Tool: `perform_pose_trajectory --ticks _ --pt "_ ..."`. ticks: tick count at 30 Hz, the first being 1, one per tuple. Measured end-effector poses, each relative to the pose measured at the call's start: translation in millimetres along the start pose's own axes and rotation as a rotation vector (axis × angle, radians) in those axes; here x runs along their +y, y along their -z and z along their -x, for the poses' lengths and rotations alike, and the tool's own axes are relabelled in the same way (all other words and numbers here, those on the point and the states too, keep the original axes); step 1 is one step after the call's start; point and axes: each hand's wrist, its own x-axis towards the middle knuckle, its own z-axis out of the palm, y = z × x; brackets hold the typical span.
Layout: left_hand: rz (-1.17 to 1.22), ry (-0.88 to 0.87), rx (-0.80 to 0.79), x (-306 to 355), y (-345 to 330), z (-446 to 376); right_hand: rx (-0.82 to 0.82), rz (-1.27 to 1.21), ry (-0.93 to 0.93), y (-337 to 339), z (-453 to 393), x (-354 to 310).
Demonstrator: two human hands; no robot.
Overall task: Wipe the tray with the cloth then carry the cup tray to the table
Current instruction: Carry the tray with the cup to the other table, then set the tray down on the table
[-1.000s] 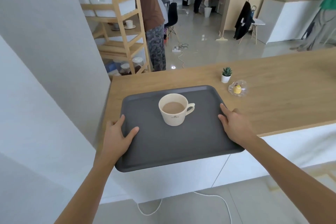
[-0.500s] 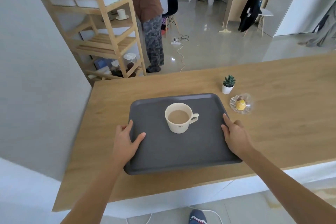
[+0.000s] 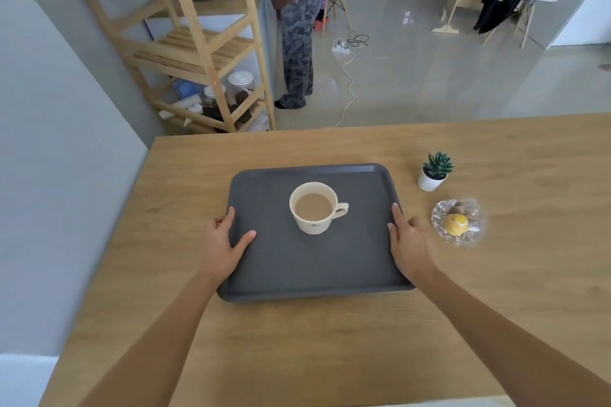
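Observation:
A dark grey tray (image 3: 297, 268) lies flat on the wooden table (image 3: 330, 340), well inside its edges. A cream cup (image 3: 314, 208) filled with a light brown drink stands upright in the tray's middle, handle pointing right. My left hand (image 3: 221, 244) grips the tray's left rim, thumb resting on the tray's surface. My right hand (image 3: 410, 244) holds the right rim, thumb along its inner edge. No cloth is in view.
A small potted plant (image 3: 434, 172) and a clear glass dish with a yellow item (image 3: 458, 223) sit just right of the tray. A grey wall (image 3: 59, 158) borders the table's left. Beyond the table stand a wooden shelf (image 3: 198, 43) and a person (image 3: 297, 26).
The tray has moved forward from overhanging the table's near edge to resting fully on the tabletop. Both hands stayed on its rims. My view has moved closer over the table.

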Motion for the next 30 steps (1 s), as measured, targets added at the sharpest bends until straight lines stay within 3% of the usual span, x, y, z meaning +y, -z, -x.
perform_pose_trajectory --ticks 22,30 --pt "-0.187 -0.077 0.008 -26 -18 -64 0.072 0.237 -0.013 -32 -48 -8" --pt "-0.345 -0.059 -0.040 -19 -15 -61 -0.033 0.232 -0.007 -17 -46 -13"
